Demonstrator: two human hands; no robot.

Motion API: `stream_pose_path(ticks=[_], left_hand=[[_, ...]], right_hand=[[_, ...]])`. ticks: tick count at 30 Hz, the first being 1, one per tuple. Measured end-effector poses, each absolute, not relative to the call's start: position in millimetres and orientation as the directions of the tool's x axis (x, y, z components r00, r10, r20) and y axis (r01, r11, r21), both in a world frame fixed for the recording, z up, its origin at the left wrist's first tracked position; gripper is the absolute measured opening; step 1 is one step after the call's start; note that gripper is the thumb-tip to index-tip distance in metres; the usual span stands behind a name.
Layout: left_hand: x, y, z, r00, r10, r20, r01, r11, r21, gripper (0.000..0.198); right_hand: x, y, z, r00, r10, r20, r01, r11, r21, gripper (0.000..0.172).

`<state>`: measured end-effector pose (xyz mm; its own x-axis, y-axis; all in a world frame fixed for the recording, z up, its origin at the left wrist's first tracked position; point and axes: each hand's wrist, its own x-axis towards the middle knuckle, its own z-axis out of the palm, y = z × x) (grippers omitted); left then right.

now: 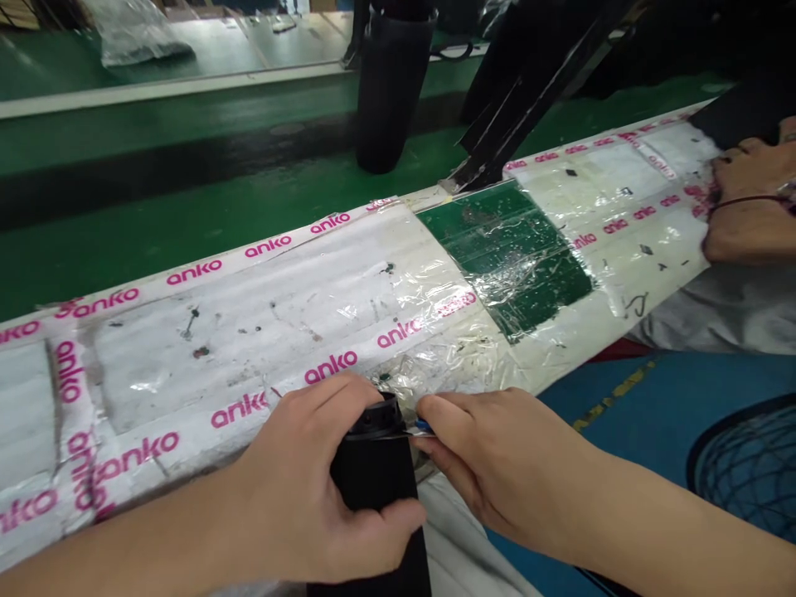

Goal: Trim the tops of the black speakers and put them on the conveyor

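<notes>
My left hand (298, 473) is shut around a black fabric tube (373, 473), which hangs over the near edge of the bench with its ribbed rim upward. My right hand (491, 464) pinches a small blue-and-metal cutting tool (423, 429) between thumb and fingers. Its thin metal tip reaches the tube's rim, though the fingers hide most of the tool. Both hands rest at the front edge of a long workbench (249, 332) covered in white sheeting, clear plastic film and pink-lettered "anko" tape.
A co-worker's hand (749, 199) with a dark cord at the wrist lies at the bench's far right end. A taped green patch (507, 257) marks the bench top. Beyond the bench stands a black cylinder (390, 91) on green flooring. A round fan guard (746, 473) sits low on the right.
</notes>
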<state>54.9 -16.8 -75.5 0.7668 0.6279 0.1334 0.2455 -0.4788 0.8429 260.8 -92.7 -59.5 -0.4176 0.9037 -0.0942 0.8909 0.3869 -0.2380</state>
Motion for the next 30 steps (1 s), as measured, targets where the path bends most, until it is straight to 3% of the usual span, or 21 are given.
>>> stream_pose_path(ticks=[7,12,17,20,23,30], left_hand=[[53,-17,-73,0.770,0.633,0.086,0.304,-0.481,0.822,0.024],[55,-17,-72,0.768,0.636,0.084,0.328,-0.501,0.801,0.026],[61,-17,-69,0.789,0.614,0.011,0.375,-0.496,0.783,0.027],[62,-17,-69,0.795,0.607,0.005,0.388,-0.514,0.765,0.027],[62,-18,-70,0.795,0.607,0.017,0.373,-0.510,0.775,0.025],[60,-21,-70,0.790,0.612,-0.024,0.379,-0.459,0.804,0.024]], right_hand=[[263,-97,-51,-0.409,0.911,-0.056,0.912,0.406,-0.060,0.033],[267,-93,-55,-0.453,0.881,-0.140,0.891,0.442,-0.100,0.021],[267,-88,-44,-0.426,0.880,-0.210,0.902,0.432,-0.017,0.036],[271,-84,-35,-0.463,0.844,-0.270,0.874,0.485,0.017,0.032],[276,-88,-28,-0.469,0.841,-0.271,0.873,0.488,0.005,0.024],[283,-105,-16,-0.506,0.843,-0.183,0.862,0.500,-0.078,0.023]])
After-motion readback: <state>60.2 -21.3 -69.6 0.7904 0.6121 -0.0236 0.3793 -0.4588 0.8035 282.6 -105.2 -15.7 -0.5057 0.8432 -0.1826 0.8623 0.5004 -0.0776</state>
